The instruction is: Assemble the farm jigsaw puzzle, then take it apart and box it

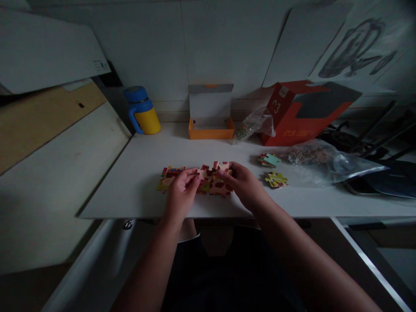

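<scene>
Both hands are down on the white worktop, close together over a patch of joined jigsaw pieces that lies flat near the front edge. The left hand is curled, its fingertips pinched lightly on the left part of the joined patch, where a cream and red-brown piece sits. The right hand comes in from the other side, fingers bent and pressing on the right edge of the same patch, thumb and forefinger narrowed on a piece there; whether that piece is lifted or lying flat I cannot tell. A second strip of coloured pieces runs off to the left of the left hand, touching the patch. To the right, well apart from the hands, lie two small loose clusters: a teal-topped stack and a yellow-green one just below it. Beyond them sits a clear plastic bag with more pieces inside. Along the wall stand a yellow mug with a blue lid, an open orange box, and a red carton on its side.
</scene>
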A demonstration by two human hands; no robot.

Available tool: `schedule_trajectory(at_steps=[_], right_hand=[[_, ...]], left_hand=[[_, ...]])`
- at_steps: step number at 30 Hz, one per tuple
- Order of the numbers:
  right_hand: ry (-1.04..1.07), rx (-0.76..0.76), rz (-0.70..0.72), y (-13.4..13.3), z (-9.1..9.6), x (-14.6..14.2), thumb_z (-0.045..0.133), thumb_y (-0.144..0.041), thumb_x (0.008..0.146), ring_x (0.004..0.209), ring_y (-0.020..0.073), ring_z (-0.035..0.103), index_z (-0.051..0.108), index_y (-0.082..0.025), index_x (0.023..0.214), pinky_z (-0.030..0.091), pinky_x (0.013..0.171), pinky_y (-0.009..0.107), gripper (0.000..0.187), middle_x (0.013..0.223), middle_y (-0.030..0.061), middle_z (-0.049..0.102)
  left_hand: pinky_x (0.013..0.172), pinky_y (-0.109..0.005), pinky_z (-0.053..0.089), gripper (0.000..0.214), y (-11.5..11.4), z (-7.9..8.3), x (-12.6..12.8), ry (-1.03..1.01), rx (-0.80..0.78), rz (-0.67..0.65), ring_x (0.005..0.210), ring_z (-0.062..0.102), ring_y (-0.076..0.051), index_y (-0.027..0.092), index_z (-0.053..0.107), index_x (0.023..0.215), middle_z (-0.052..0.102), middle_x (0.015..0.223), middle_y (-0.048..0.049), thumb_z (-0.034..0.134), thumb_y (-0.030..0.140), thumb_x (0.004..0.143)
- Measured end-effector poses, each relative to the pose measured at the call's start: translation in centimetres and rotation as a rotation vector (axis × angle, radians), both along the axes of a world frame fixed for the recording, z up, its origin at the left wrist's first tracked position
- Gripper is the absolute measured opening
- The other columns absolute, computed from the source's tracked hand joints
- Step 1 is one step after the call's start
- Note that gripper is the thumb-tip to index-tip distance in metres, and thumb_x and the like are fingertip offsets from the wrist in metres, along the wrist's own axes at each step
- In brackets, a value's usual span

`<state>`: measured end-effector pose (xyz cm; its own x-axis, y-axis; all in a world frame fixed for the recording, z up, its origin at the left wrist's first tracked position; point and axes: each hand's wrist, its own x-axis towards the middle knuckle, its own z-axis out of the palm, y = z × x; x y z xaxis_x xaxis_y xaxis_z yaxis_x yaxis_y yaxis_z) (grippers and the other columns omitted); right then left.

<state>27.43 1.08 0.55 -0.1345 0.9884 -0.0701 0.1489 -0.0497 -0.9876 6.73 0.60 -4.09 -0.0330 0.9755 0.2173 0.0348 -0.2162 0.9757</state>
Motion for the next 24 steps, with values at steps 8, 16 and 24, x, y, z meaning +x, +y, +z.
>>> schedule_trajectory(at_steps=[8, 16, 24], right_hand=[[-0.173, 0.11, -0.105, 0.7, -1.9, -1.6, 0.074, -0.057, 0.089, 0.075, 0.0176, 0.07, 0.064, -0.023, 0.128, 0.055, 0.063, 0.03, 0.053, 0.112, 0.0088, 0.075], [-0.294, 0.212, 0.089, 0.8, -0.6, -1.3, 0.062, -0.049, 0.099, 0.074, 0.0175, 0.068, 0.069, -0.023, 0.125, 0.051, 0.063, 0.028, 0.038, 0.104, 0.0074, 0.078], [-0.414, 0.18, -0.065, 2.3, 0.5, 3.3, 0.065, -0.055, 0.095, 0.066, 0.0183, 0.063, 0.071, -0.021, 0.102, 0.042, 0.058, 0.028, 0.035, 0.079, 0.0043, 0.074]], left_hand=[[0.094, -0.041, 0.066, 0.031, -0.1, 0.4, 0.1, -0.058, -0.027, -0.069, 0.099, 0.08, -0.022, 0.019, 0.072, 0.12, 0.081, 0.116, -0.0115, 0.074, 0.038, 0.097], [0.104, -0.044, 0.062, 0.026, -0.3, 0.9, 0.1, 0.014, 0.008, -0.128, 0.112, 0.077, -0.024, 0.02, 0.074, 0.117, 0.081, 0.12, -0.0108, 0.074, 0.037, 0.097], [0.099, -0.044, 0.061, 0.018, -1.4, 1.5, 0.9, 0.533, 0.26, -0.056, 0.115, 0.072, -0.026, 0.024, 0.073, 0.117, 0.077, 0.121, -0.0082, 0.069, 0.029, 0.101]])
